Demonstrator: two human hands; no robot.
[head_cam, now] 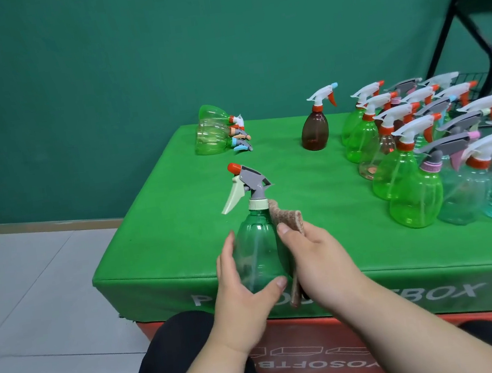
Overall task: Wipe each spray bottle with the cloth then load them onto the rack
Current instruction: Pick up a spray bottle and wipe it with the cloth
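Seen from the head camera, a person holds a green spray bottle (258, 248) upright over the near edge of a green padded box (167, 244), its long axis vertical and its orange-tipped nozzle aimed left. The left hand (241, 294) curls round the bottle's lower body, thumb across the front. The right hand (315, 258) pinches a brown cloth (287, 217) against the bottle's right shoulder. A brown bottle (315, 132) stands alone farther back; a crowd of standing bottles (412, 188) fills the right side; three green bottles (212, 137) lie at the far left corner.
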